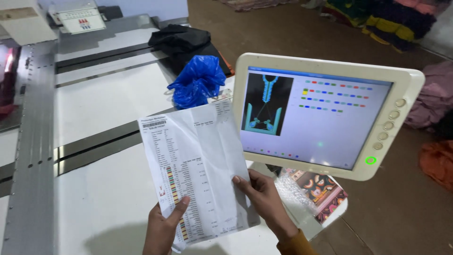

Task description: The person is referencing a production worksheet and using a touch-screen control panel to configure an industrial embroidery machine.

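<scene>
Currently both hands grip the printed sheet: left hand at its bottom edge, right hand at its right side, beside the screen. Keep it flat and level for reading.

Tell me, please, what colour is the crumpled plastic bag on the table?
The plastic bag is bright blue, shown in the head view.

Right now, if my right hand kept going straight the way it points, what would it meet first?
Your right hand points up and left across the creased white printed sheet it grips. Beyond the sheet's top edge, probably the crumpled blue plastic bag, though depth is unclear.
</scene>
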